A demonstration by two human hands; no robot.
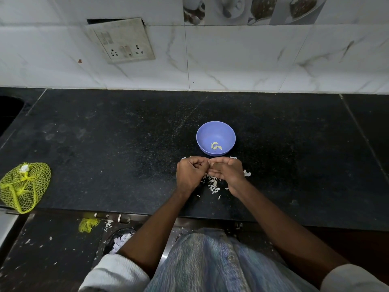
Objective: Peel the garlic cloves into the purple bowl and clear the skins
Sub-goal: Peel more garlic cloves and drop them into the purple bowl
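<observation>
Home kitchen, looking lived-in. Black stone counter (105, 144) running along a wall of white marble-look tiles (252, 60), with a row of picture tiles (252, 9) showing cups and food up top. Switch-and-socket plate (122, 41) hanging crooked off the wall, gap showing behind it. Sink edge (9, 114) peeking in at far left. Yellow net bag (24, 186) sitting on the counter, garlic skins (213, 183) littering it, a few cloves (215, 146) lying in a bowl (215, 138). Cabinet handles (124, 218) showing under the counter lip.

Black stone counter (105, 133); white marble-look wall tiles (252, 60); tilted switch plate (122, 40).
</observation>
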